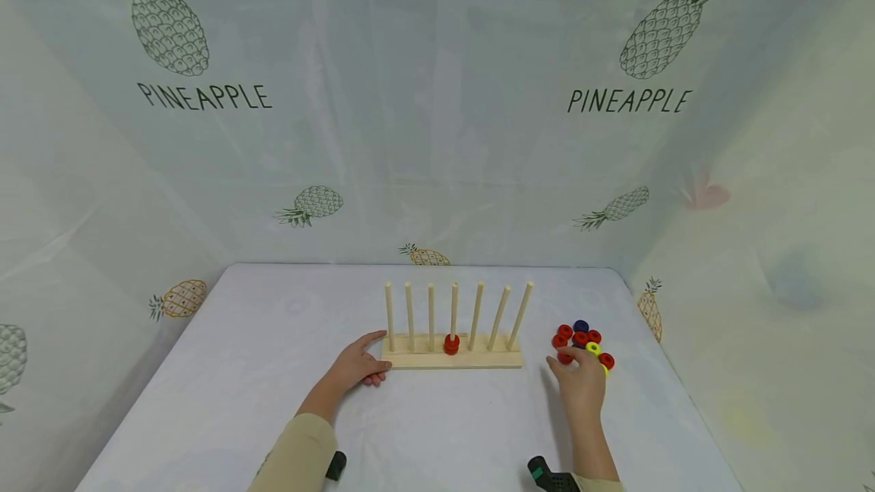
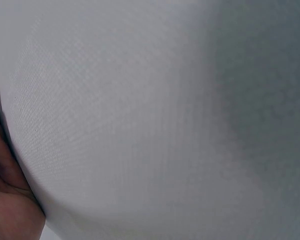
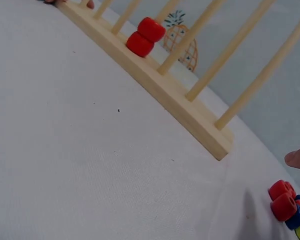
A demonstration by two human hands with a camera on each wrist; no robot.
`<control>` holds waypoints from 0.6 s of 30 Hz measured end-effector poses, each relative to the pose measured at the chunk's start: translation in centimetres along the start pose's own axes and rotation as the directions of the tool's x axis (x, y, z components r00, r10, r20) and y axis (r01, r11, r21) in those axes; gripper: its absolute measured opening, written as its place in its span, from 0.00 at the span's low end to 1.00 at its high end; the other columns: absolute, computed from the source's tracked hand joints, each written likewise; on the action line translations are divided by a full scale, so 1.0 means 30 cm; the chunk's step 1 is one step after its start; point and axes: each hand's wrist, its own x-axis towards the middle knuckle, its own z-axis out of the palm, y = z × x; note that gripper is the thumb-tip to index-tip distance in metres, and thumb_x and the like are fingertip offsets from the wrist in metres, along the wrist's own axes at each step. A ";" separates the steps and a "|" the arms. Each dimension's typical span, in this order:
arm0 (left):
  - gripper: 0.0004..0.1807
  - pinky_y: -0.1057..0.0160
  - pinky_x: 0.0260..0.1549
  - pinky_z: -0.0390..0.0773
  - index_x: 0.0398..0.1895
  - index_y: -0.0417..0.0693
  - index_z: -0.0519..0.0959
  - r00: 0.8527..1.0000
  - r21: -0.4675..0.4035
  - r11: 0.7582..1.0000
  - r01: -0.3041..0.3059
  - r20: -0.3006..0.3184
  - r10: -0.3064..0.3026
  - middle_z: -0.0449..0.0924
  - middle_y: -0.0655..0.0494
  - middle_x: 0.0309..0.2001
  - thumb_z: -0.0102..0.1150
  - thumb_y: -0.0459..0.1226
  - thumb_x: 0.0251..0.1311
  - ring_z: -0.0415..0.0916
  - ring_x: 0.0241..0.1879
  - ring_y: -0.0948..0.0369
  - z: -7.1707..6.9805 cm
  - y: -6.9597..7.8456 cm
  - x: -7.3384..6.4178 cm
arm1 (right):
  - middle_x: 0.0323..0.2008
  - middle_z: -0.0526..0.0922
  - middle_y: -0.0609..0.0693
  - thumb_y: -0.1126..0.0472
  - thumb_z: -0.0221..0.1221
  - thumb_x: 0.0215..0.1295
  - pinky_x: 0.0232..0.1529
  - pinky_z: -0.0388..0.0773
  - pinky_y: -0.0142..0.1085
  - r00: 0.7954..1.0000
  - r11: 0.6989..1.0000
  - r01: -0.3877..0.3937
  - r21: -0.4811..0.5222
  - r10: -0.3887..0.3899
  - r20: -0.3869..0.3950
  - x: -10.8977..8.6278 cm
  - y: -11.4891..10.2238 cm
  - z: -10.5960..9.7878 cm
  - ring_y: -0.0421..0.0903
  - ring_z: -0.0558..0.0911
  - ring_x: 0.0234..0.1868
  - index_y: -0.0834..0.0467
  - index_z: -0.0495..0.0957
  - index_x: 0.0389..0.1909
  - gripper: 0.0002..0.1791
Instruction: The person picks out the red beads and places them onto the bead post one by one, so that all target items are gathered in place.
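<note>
A wooden peg rack [image 1: 472,361] with several upright pegs stands on the white table. On its middle peg, two red beads [image 1: 451,345] are stacked. My left hand [image 1: 357,364] grips the rack's left end, one finger at the back corner and the thumb side at the front. To the right lies a cluster of loose red, blue and yellow beads [image 1: 581,338]. Over its near side hovers my right hand [image 1: 581,384], thumb and forefinger apart, and no bead shows in its grasp. In the right wrist view, its fingertips [image 3: 298,158] are above the beads [image 3: 284,206].
The white tabletop [image 1: 451,431] spreads around the rack. Behind and beside it hangs a pale curtain [image 1: 424,135] printed with pineapples. A dark device [image 1: 550,474] sits at the right wrist. Pale cloth fills most of the left wrist view.
</note>
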 end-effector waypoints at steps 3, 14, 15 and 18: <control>0.41 0.68 0.16 0.73 0.73 0.39 0.58 1.000 -0.001 1.000 0.004 0.004 -0.004 0.81 0.48 0.20 0.68 0.31 0.58 0.76 0.15 0.62 0.000 0.001 0.001 | 0.53 0.73 0.66 0.62 0.67 0.60 0.57 0.68 0.60 1.000 1.000 0.001 -0.009 -0.001 -0.007 0.005 0.008 0.004 0.64 0.67 0.57 0.66 0.80 0.50 0.19; 0.41 0.69 0.16 0.73 0.73 0.38 0.58 1.000 0.001 1.000 -0.005 0.007 0.005 0.81 0.49 0.20 0.67 0.31 0.58 0.76 0.15 0.63 0.000 0.005 -0.002 | 0.50 0.73 0.66 0.64 0.67 0.59 0.54 0.71 0.57 1.000 1.000 0.004 -0.018 -0.005 -0.021 0.021 0.029 0.021 0.63 0.69 0.53 0.68 0.80 0.47 0.17; 0.41 0.69 0.16 0.73 0.73 0.38 0.58 1.000 -0.001 1.000 -0.007 0.007 0.007 0.81 0.49 0.20 0.67 0.31 0.58 0.76 0.15 0.63 0.000 0.006 -0.003 | 0.50 0.73 0.66 0.64 0.67 0.59 0.54 0.71 0.57 1.000 1.000 0.003 -0.016 -0.003 -0.019 0.022 0.031 0.023 0.63 0.69 0.53 0.68 0.80 0.47 0.18; 0.41 0.69 0.16 0.73 0.73 0.38 0.58 1.000 -0.002 1.000 -0.004 0.008 0.004 0.81 0.49 0.20 0.67 0.31 0.58 0.76 0.15 0.63 -0.001 0.008 -0.003 | 0.51 0.72 0.66 0.64 0.67 0.59 0.55 0.71 0.57 1.000 1.000 -0.001 -0.015 0.001 -0.008 0.026 0.033 0.026 0.63 0.68 0.54 0.68 0.80 0.48 0.17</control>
